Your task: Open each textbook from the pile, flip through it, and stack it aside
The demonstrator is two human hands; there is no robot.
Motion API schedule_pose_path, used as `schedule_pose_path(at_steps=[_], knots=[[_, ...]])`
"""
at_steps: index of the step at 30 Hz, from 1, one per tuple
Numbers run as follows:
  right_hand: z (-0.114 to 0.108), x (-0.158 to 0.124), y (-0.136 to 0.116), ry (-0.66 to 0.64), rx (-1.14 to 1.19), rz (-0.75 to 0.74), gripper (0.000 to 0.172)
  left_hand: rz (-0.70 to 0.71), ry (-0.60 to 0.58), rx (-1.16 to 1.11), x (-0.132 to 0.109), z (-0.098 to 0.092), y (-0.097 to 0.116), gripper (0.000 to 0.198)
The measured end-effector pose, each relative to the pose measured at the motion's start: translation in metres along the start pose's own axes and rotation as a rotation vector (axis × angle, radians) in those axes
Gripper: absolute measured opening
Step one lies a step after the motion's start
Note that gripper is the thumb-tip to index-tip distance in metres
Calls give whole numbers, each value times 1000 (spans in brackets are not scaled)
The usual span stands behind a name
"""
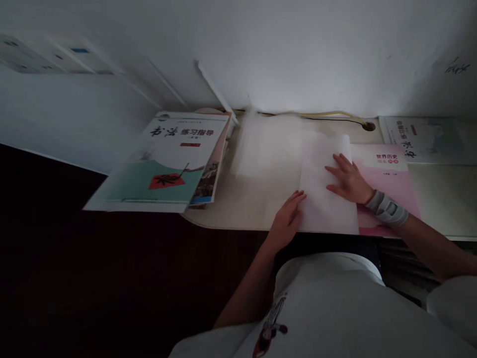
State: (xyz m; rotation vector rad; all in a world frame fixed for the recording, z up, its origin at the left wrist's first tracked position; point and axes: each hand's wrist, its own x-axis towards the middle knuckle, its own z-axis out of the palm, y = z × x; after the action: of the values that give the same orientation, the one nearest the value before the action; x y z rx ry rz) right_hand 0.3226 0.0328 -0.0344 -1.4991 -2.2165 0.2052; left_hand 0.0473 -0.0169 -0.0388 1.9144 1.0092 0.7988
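Observation:
A pink workbook [387,184] with printed Chinese characters lies on the desk in front of me. Over its left part rests a pale, smooth sheet [326,209]; whether it is a page or a separate cover I cannot tell. My right hand [350,180], with a grey band on its wrist, lies on this sheet with the fingers spread. At the sheet's left edge, my left hand [287,219] touches it with outstretched fingers. Farther left, a whitish, blurred sheet [266,144] lies on the desktop.
A stack topped by a green and white calligraphy book [164,159] juts past the desk's left end. Another calligraphy book [432,139] lies at the back right. Along the wall a yellow cable [328,114] runs to a hole [368,126] in the desk [223,214].

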Motion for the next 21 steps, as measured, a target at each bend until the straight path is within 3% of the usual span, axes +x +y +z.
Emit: schedule_pose_path(at_steps=[3,5,10,14,21], knots=[[3,-2,-17,79,3,31,54,-12,12,-27,0,-2,2,42],[2,3,-16,97,-4,25,55,-16,21,-28,0,-2,3,42],[3,30,29,147,11,200,70,47,56,106,-3,5,-1,41],[15,44,55,76,98,297,81,159,82,381,-6,14,-5,49],[35,47,29,99,61,304,72,254,30,708,-6,19,12,60]])
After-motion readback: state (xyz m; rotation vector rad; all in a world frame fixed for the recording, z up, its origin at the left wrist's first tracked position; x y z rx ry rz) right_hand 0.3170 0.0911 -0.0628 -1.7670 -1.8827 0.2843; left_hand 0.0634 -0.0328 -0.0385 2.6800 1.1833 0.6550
